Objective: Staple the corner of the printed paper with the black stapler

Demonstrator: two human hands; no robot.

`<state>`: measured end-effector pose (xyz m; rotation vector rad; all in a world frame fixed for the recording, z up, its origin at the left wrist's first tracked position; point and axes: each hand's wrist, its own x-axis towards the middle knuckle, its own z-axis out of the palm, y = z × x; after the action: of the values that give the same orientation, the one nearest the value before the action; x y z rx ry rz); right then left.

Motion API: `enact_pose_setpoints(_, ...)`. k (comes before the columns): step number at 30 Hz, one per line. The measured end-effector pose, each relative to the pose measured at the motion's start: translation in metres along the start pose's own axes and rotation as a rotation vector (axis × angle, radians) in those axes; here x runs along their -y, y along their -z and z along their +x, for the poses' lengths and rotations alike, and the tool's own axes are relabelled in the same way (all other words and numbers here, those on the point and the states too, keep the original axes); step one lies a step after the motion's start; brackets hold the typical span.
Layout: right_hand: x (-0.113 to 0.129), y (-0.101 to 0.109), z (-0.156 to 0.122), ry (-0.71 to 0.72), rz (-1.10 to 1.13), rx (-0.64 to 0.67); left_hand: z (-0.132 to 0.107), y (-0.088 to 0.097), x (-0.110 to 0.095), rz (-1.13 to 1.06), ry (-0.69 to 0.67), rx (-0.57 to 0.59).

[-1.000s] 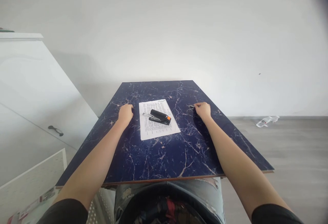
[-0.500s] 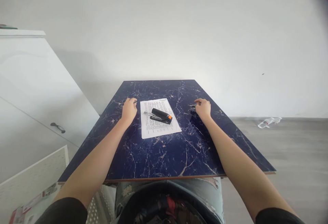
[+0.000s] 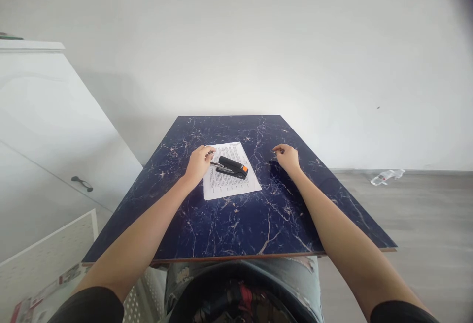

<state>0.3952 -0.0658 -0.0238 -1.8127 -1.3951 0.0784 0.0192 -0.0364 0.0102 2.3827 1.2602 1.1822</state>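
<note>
A black stapler (image 3: 236, 170) with an orange patch at its right end lies on a stack of printed paper sheets (image 3: 229, 192). Its upper arm is lifted from the base, and a thin metal part juts out on the left. Over the left part of the sheets is my left hand (image 3: 198, 163), its thumb and fingertips bent but apart, close to that metal part; whether they touch it I cannot tell. My right hand (image 3: 288, 158), right of the paper, has its fingers pinched together above its shadow. Anything between those fingertips is too small to make out.
The dark blue marbled table (image 3: 236, 234) ends at a brown front edge against my lap. On the left stands a white cabinet (image 3: 40, 116) with a black handle. A clear plastic item (image 3: 386, 177) lies on the grey floor by the wall.
My left hand has moved right, from the bare table over the paper and up to the stapler. My right hand has shifted slightly left. The stapler and sheets have stayed put.
</note>
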Motion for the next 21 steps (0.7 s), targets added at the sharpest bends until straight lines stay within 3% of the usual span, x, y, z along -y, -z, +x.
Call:
enact_pose_setpoints(13, 0.0, 0.003, 0.0, -0.017, 0.065, 0.019, -0.001, 0.001, -0.001, 0.013, 0.061, -0.04)
enact_pose_setpoints(16, 0.009, 0.004, -0.004, 0.1, 0.141, 0.083, -0.001, 0.001, -0.002, -0.003, 0.017, -0.072)
enact_pose_setpoints(21, 0.047, 0.003, -0.028, 0.409, 0.311, 0.356, -0.001, 0.0, -0.003, -0.066, 0.001, -0.086)
